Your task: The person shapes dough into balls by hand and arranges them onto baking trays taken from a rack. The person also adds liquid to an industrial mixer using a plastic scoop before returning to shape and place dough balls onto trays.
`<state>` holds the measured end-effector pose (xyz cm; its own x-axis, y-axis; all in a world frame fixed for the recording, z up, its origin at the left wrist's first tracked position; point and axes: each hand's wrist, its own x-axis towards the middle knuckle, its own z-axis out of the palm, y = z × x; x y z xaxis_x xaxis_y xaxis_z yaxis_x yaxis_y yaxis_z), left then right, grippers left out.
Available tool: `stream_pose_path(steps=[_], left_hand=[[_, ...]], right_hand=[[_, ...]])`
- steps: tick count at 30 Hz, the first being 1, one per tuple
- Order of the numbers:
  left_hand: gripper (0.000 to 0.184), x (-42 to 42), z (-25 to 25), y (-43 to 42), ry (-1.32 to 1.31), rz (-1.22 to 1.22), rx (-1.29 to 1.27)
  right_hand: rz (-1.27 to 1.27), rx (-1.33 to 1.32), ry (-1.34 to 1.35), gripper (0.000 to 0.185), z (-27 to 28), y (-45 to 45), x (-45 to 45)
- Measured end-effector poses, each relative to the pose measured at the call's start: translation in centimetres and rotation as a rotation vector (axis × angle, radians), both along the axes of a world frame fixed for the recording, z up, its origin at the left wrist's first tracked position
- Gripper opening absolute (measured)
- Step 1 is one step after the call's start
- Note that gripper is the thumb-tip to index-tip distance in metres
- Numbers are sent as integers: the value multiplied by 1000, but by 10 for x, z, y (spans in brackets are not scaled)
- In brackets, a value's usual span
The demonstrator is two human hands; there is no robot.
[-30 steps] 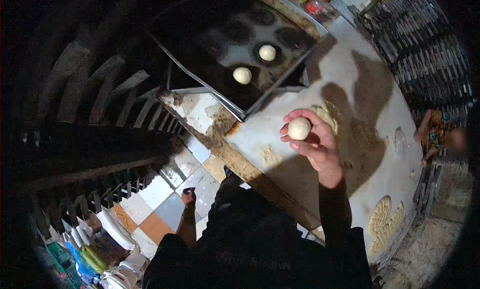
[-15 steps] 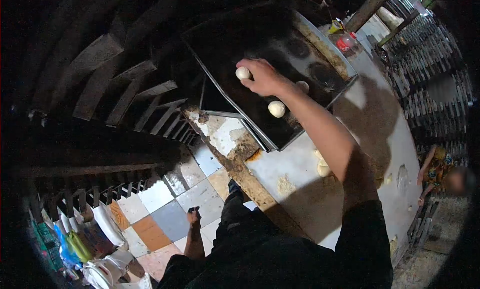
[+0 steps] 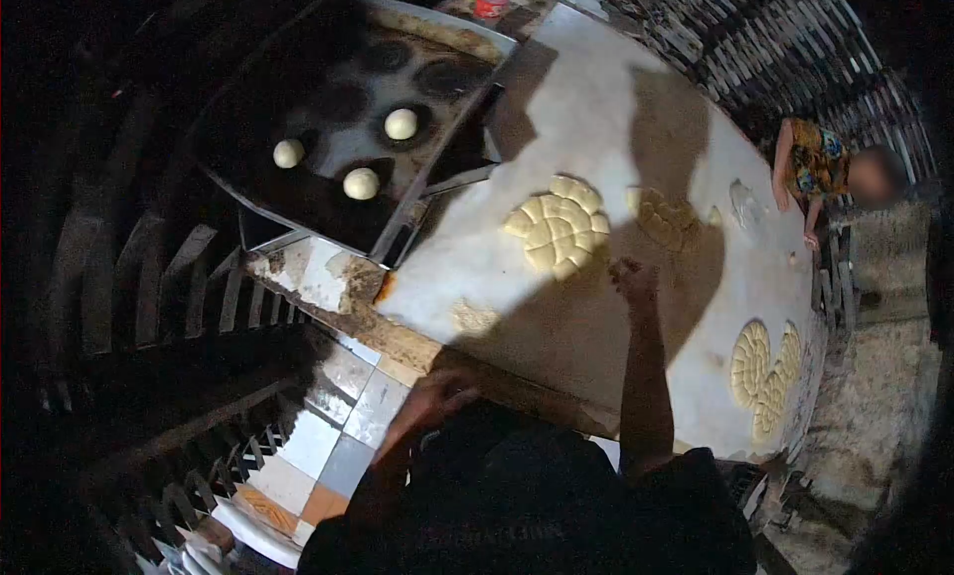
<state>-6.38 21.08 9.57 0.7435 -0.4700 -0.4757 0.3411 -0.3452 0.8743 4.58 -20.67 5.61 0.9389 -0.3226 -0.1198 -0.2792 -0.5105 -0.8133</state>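
Note:
Three pale dough balls rest on a dark baking tray (image 3: 467, 108): one at the right (image 3: 401, 124), one at the left (image 3: 288, 154) and one nearest me (image 3: 362, 184). My right hand (image 3: 634, 279) is over the table in shadow, its fingers slightly apart and nothing visible in them. It is just right of a cluster of cut dough pieces (image 3: 556, 227) and below a second, shaded cluster (image 3: 664, 219). By the table's front edge, my left hand (image 3: 439, 396) hangs dimly lit, fingers loosely stretched, with no held object visible.
More dough pieces (image 3: 763, 381) lie on the pale table (image 3: 596, 88) at the right. Flour (image 3: 475, 317) is scattered near the front edge. Another person (image 3: 817, 163) leans at the far side. A red-capped bottle (image 3: 491, 0) stands behind the tray. Dark slats line the left.
My right hand has let go of a dough ball on the tray and moved back over the table. My left hand has risen to the table edge. The view has swung right.

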Motion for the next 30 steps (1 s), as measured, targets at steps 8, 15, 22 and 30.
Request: stream_pose_path(steps=[8,15,22,30], left_hand=[[42,103,-67,-217,-625,92,427],[29,97,-36,-243,314,798,-231],[25,40,-44,-250,147,811,-286],[21,-47,-25,-256,-84,862,-526]], right_hand=[[-336,-69,-28,36,-33,72,16],[-259,1072,350,28,-8,48,10],[-468,1077,342,26,-96,48,-44],[-147,1406,126,31,-19,55,-181]])
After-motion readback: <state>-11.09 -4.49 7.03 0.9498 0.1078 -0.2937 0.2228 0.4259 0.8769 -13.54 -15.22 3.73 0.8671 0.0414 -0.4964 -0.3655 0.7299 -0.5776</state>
